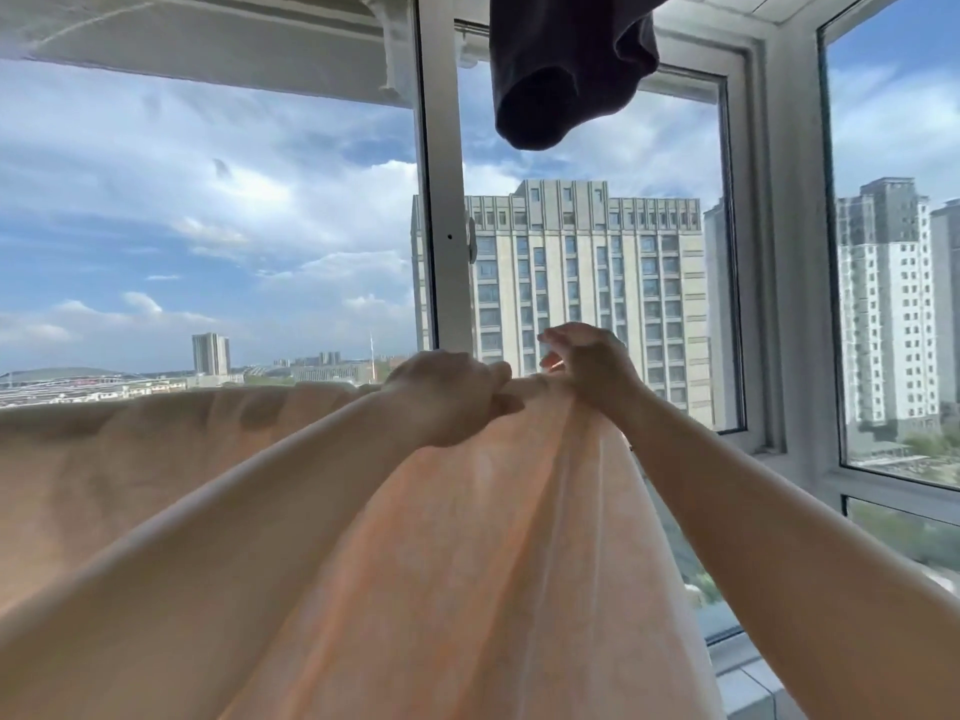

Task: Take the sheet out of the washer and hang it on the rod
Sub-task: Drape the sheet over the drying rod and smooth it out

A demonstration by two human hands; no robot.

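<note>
Head view: 2 bare forearms extend forward and upward from the lower corners toward the middle of the picture, where both hands meet at the top edge of a pale peach sheet (pixel 467 537).

1. Sheet position. The sheet is raised in front of a window (pixel 208 200). Its upper edge runs roughly level from the left border to the hands. The support under that edge is hidden by the fabric, so the rod cannot be confirmed. Below the hands the cloth falls toward the camera in long folds and fills the lower middle of the picture. The left portion hangs flatter and in shadow.

2. Left hand (pixel 447 394). Fingers are curled into a closed grip around a gathered bunch of the sheet at its top edge. The back of the hand faces the camera.

3. Right hand (pixel 589 366). It sits just beside the left hand, on the same gathered edge. The heel of the hand is against the fabric. The fingers are bent and reach over the far side of the edge. Whether they pinch the cloth cannot be told, because the hand itself hides the contact.

4. Surroundings. A dark garment (pixel 566 70) hangs from above, well apart from the hands, with its lowest point above the right hand. A white window frame (pixel 441 200) stands upright behind the hands. A tall grey building (pixel 571 283) and a cloudy blue sky show through the glass.
</note>
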